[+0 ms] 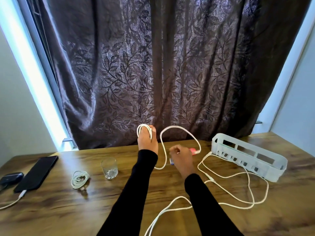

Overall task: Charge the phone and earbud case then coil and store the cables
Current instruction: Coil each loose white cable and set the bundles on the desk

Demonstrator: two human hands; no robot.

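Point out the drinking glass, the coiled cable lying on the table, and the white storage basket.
drinking glass [109, 168]: head view, middle of its clear side.
coiled cable [79, 179]: head view, on the coil's loops.
white storage basket [248, 158]: head view, front slotted wall.

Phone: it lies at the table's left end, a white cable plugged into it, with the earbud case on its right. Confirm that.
One detail is wrong. In the head view the earbud case sits to the left of the phone, not its right. The rest holds: the phone lies at the left end of the table with a white cable plugged into it.
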